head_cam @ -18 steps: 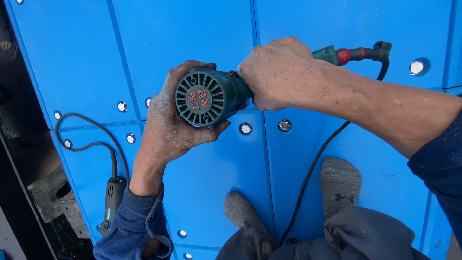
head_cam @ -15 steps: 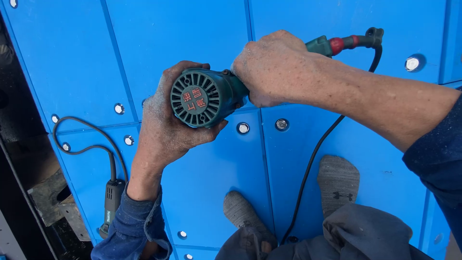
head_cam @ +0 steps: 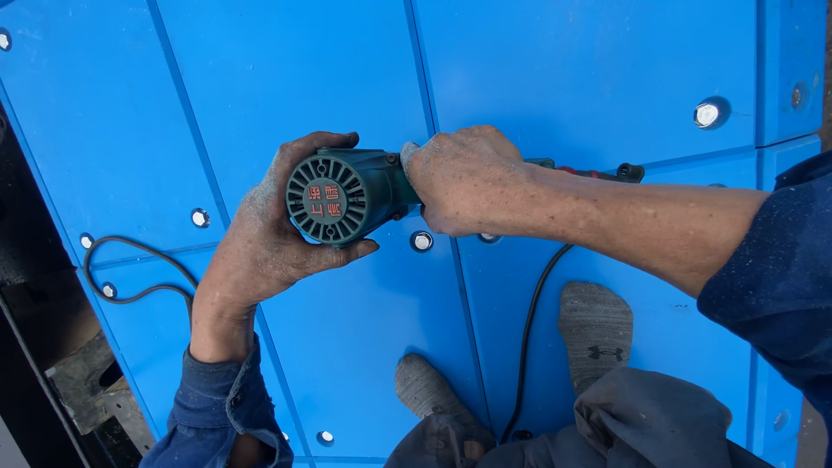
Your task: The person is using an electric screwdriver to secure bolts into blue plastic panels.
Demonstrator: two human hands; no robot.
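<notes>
Left hand (head_cam: 269, 238) fingers (head_cam: 325, 141) are wrapped around the vented rear of a green power tool (head_cam: 342, 197); right hand (head_cam: 464, 180) is clenched on its body just beside. Tool is held over blue panels (head_cam: 563, 78), a bolt (head_cam: 422, 241) just below the right fingers. Black cord (head_cam: 529, 329) is run down past grey socked feet (head_cam: 596, 325)

Dark blue sleeves (head_cam: 227, 407) — grey socks (head_cam: 595, 329), grey trousers (head_cam: 659, 429).

A workshop or industrial site: bolted blue plastic panels (head_cam: 555, 78) underfoot, a corded power tool (head_cam: 342, 198), metal debris (head_cam: 82, 381) alongside.
</notes>
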